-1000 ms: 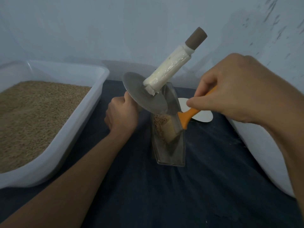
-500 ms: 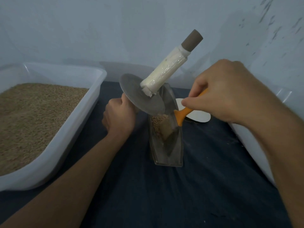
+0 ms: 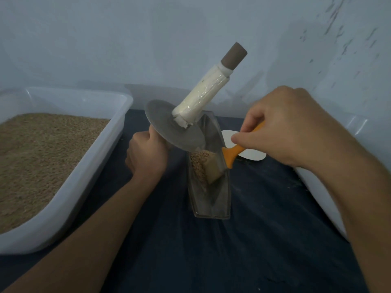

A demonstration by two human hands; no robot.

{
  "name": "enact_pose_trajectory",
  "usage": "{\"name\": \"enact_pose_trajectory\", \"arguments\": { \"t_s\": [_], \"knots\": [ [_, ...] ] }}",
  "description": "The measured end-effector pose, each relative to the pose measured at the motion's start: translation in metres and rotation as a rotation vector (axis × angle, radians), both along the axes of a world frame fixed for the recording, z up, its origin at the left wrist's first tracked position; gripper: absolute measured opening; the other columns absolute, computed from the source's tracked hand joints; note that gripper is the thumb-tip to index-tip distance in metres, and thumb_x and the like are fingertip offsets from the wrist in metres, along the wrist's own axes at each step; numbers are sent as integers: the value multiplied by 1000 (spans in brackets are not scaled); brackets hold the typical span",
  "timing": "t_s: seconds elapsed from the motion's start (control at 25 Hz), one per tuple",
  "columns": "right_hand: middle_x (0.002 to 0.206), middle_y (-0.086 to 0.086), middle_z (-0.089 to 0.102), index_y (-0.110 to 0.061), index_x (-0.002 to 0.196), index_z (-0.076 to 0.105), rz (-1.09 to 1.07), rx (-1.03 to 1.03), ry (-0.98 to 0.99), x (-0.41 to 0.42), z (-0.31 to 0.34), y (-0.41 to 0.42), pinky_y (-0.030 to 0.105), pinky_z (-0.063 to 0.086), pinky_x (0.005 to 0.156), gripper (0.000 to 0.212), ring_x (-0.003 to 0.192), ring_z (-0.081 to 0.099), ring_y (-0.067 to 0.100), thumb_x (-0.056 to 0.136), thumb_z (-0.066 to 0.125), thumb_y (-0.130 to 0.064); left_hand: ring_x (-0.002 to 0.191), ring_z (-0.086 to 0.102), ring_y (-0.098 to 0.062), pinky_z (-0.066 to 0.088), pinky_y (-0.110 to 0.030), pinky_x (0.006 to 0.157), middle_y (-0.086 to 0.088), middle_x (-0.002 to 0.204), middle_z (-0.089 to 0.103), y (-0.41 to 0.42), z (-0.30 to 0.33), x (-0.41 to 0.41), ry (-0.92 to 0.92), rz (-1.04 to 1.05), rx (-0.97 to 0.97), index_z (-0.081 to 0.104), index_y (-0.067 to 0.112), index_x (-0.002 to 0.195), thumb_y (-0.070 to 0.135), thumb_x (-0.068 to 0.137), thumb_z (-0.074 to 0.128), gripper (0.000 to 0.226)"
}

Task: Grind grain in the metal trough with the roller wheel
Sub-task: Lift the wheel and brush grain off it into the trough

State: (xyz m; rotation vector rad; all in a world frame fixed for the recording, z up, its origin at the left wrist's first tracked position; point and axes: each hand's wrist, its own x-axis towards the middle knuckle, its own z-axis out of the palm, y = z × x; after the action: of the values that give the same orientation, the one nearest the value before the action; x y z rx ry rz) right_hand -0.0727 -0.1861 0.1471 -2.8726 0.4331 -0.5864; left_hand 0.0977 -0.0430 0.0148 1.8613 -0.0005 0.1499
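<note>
**Brush in the trough, wheel tipped aside**

At frame centre, metal trough (image 3: 211, 199) on the dark table (image 3: 232, 250), grain (image 3: 198, 163) heaped at mid-length. Left hand (image 3: 146, 157) clamped round the hidden lower handle of the roller wheel (image 3: 173, 127), disc tilted over the trough's far end. Right hand (image 3: 281, 132) pinching an orange-handled brush (image 3: 230, 155), bristles against the grain. At left, white tub (image 3: 101, 149) of grain.

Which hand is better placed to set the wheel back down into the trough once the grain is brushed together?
Left. The left hand already grips the wheel, tilted above the trough. The right hand is pinching the brush, whose bristles rest in the grain.
</note>
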Motion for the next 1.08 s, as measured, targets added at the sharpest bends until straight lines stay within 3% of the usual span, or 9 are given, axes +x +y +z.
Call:
{"name": "enact_pose_trajectory", "arguments": {
  "t_s": [0.08,0.16,0.24,0.44,0.52,0.64,0.8,1.08],
  "knots": [
    [53,-36,55,-35,55,67,28,1,26,-3,0,4,0,34,45,28,62,55,-20,74,87,-37,66,52,-27,39,-40,67,-9,69,61,-1,-1,1,-1,-4,1,61,4,70,35,100,50,43],
    [51,-17,60,-34,56,67,12,-17,37,3,-8,6,10,34,38,29,58,61,-3,77,87,-37,65,51,-27,37,-40,66,-9,68,59,-1,-1,1,7,-3,1,59,3,70,34,99,50,44],
    [53,-13,58,-32,60,70,-20,-34,-7,11,-15,5,12,32,41,27,56,59,4,81,86,-36,65,50,-26,36,-39,65,-8,67,58,-1,-2,1,14,-4,14,58,6,68,32,100,51,42],
    [55,-19,62,-33,61,72,-2,63,-84,3,-9,-14,3,37,48,22,66,58,-15,79,84,-38,65,50,-26,37,-39,66,-9,68,59,0,0,2,28,-3,9,61,4,70,32,100,53,42],
    [56,-16,62,-35,60,71,-24,90,-150,0,-7,-19,8,36,44,22,72,60,-10,77,83,-41,67,52,-28,39,-40,69,-11,71,63,0,0,3,36,-2,10,64,1,75,32,100,53,41],
    [62,-19,62,-29,65,75,-71,64,-259,5,-12,-22,12,36,55,20,67,61,3,81,84,-37,67,53,-26,39,-39,70,-12,74,63,0,0,4,37,8,34,66,1,78,30,102,53,40],
    [64,-18,60,-25,72,75,-28,50,-252,14,-39,-14,7,33,50,20,60,58,1,88,82,-36,72,55,-29,42,-41,73,-11,76,63,0,-1,5,40,3,31,65,4,77,30,103,52,39],
    [62,-21,59,-31,68,70,-55,47,-301,11,-40,-20,7,35,50,24,74,63,-1,87,82,-40,67,51,-27,38,-39,69,-11,70,59,1,-4,6,28,1,15,56,8,67,28,102,53,40]
  ]
}}
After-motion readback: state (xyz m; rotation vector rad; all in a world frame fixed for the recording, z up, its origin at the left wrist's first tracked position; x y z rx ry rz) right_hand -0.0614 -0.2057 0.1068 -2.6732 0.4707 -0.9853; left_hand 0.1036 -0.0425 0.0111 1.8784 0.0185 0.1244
